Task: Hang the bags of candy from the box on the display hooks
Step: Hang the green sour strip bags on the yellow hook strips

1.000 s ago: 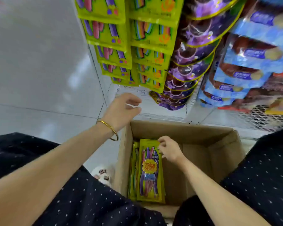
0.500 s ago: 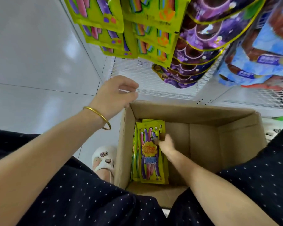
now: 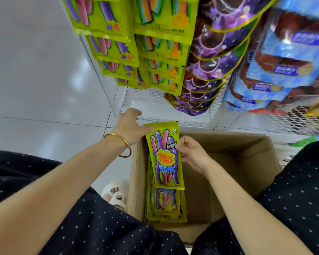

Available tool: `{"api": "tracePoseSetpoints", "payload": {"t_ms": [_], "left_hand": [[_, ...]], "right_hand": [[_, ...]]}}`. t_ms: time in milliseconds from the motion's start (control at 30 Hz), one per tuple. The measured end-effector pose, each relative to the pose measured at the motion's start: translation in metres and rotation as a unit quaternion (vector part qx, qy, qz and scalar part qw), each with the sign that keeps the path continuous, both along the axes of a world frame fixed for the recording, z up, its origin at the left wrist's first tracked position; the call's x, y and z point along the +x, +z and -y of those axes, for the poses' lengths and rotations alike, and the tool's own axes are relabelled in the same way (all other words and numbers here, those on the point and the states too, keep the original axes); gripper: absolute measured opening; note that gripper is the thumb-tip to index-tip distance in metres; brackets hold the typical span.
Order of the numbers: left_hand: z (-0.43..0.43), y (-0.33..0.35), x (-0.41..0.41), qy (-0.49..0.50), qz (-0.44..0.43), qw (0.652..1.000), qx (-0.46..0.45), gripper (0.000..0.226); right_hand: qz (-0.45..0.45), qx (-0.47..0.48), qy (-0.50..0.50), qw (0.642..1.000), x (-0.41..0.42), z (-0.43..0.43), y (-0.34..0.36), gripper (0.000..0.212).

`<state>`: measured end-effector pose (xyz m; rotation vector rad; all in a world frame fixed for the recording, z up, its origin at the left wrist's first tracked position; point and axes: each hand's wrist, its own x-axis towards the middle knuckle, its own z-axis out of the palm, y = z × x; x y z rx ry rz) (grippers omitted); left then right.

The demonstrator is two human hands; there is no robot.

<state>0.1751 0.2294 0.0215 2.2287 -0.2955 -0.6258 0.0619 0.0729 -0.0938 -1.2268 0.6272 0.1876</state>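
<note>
While reaching over the open cardboard box (image 3: 247, 159), pinches a green candy bag (image 3: 164, 157) by its right edge with the right hand (image 3: 190, 153), thumb and curled fingers clamped on the wrapper. Holds it upright, top end toward the rack, raised above the left side of the box. Meets it with the left hand (image 3: 129, 127), fingers fairly straight, one fingertip touching the bag's upper left corner, not wrapped round it. Wears a gold bangle (image 3: 124, 144) on that wrist.

Down in the box, against the left wall: a stack of matching green bags (image 3: 166, 205), partly covered by the raised one.

Up on the white wire panel (image 3: 151, 103): rows of the same hanging green bags (image 3: 107, 50) at the left, rainbow-strip bags (image 3: 162, 52) just beside them, then purple bags (image 3: 214, 57), then blue bags (image 3: 276, 74) at the right.

Left of the box, on the pale tiled floor (image 3: 35, 89): a white slipper (image 3: 116, 194).
</note>
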Motion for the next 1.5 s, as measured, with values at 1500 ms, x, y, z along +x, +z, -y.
{"api": "tracePoseSetpoints", "payload": {"t_ms": [1500], "left_hand": [[0.015,0.496,0.128,0.081,0.311,0.838,-0.441,0.008]], "right_hand": [[0.463,-0.566,-0.12,0.671,0.168,-0.05,0.593,0.034]]}}
